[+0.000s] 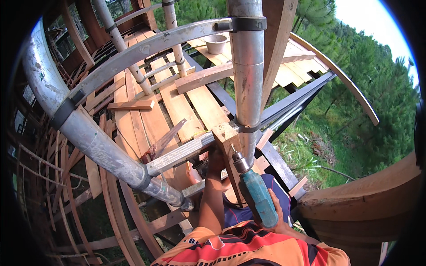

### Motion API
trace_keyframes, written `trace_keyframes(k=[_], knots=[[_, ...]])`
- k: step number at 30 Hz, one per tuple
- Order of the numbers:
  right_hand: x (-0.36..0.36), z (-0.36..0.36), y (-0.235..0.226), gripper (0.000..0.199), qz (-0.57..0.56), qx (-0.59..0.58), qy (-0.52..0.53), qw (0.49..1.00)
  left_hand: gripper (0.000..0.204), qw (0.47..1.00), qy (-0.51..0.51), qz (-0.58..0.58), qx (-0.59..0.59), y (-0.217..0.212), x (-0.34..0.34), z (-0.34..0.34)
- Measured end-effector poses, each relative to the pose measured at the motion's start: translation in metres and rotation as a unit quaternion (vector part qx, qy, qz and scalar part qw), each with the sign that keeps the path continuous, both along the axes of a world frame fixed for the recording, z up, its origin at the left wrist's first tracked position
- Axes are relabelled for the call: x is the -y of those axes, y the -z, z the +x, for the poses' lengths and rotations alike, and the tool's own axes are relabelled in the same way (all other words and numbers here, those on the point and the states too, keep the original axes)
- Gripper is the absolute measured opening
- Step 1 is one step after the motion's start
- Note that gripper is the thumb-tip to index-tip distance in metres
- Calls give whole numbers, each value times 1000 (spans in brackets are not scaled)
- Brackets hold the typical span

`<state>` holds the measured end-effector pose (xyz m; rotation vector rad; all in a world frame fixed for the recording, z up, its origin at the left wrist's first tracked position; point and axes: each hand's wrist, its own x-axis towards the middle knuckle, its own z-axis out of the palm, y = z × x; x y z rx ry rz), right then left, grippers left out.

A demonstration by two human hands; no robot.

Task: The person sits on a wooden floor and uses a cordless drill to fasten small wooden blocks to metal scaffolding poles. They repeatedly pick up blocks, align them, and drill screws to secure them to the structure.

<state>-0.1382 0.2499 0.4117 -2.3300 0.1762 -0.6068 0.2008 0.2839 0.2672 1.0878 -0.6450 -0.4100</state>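
My right hand [276, 212] is wrapped round the grip of a teal power drill [259, 197] with a metal chuck. The drill's thin bit points up at the side face of a wooden post [227, 148] and appears to meet it near the top. My left hand [216, 160], in shadow, grips the post from its left side; the post hides most of its fingers. Beside the post's top runs a metal ladder rung [182, 154], joined to a thick metal pole [247, 80]. A handsaw [166, 141] leans behind that rung, blade upward.
A large bent metal pipe [97, 137] crosses at the left. Planks [164, 106] with gaps form the platform ahead, where a grey bucket [216, 44] stands. A curved wooden beam [359, 195] lies close on the right. Beyond the dark steel beam [293, 99], a grassy slope drops away.
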Motion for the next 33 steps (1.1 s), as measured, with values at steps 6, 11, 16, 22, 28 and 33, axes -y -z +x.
trace_keyframes(k=[6,11,16,22,28,33], knots=[[-3,2,-12,61,-64,70,0,995,50,1000,4,10,2,1,-1,2],[-2,-2,-16,60,-67,95,-18,993,50,1000,8,22,6,1,-5,5],[-3,-12,-7,85,42,110,-15,993,51,997,10,63,30,4,-6,16],[-1,-25,3,95,123,80,-6,989,39,979,-3,184,85,1,-14,30],[16,-74,23,93,-57,32,-1,998,42,905,262,-110,-316,-112,-4,-8],[30,-85,18,87,88,54,20,994,56,968,6,-69,-240,-69,-53,-43]])
